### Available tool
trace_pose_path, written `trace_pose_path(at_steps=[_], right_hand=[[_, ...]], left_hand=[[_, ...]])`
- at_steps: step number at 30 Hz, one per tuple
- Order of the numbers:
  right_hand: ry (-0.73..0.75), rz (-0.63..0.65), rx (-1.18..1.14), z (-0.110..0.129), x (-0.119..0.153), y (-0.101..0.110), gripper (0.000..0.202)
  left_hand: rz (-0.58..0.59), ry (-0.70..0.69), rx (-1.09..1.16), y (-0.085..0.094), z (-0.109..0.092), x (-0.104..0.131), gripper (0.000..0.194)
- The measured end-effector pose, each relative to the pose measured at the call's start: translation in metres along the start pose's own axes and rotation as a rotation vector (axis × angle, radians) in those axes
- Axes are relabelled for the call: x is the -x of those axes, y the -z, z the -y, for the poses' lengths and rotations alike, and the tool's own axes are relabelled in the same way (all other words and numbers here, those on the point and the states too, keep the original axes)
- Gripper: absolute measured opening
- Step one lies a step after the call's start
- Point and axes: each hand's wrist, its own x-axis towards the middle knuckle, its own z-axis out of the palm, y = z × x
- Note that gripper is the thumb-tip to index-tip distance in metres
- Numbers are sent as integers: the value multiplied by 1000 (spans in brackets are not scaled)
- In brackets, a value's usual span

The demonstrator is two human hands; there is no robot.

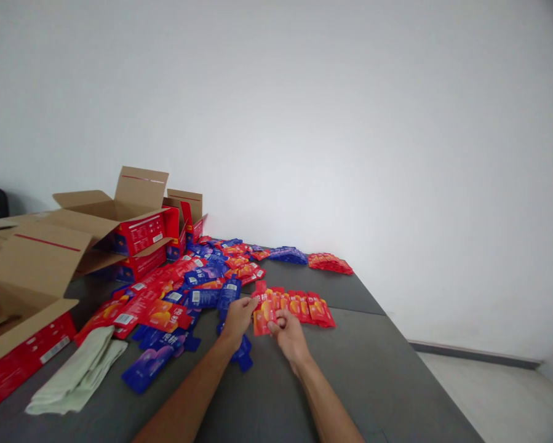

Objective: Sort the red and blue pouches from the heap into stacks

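Between my two hands is a red pouch (pixel 262 317) with orange fruit printed on it, held above the dark table. My left hand (pixel 239 320) pinches its upper left side, fingers closed. At its lower right edge, my right hand (pixel 289 335) grips it between thumb and curled fingers. Just behind and to the right lies a row of overlapping red pouches (pixel 320 309). Several blue pouches (pixel 243 354) lie close to my left hand, one partly covered by the wrist.
A heap of mixed red and blue pouches (pixel 202 271) spreads across the left. Rows of blue pouches (pixel 288 255) and red pouches (pixel 330 263) lie near the wall. Open cartons (pixel 140 237) and a folded pale cloth (pixel 75 372) are at left. The table's right edge (pixel 424 363) slants toward me.
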Motion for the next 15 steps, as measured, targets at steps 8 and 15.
trace_pose_path(at_steps=[8,15], right_hand=[[31,-177,90,0,-12,46,33],[239,-383,615,0,-22,101,32]], left_hand=[[183,90,-20,-54,12,10,41],[79,70,-24,-109,26,-16,40]])
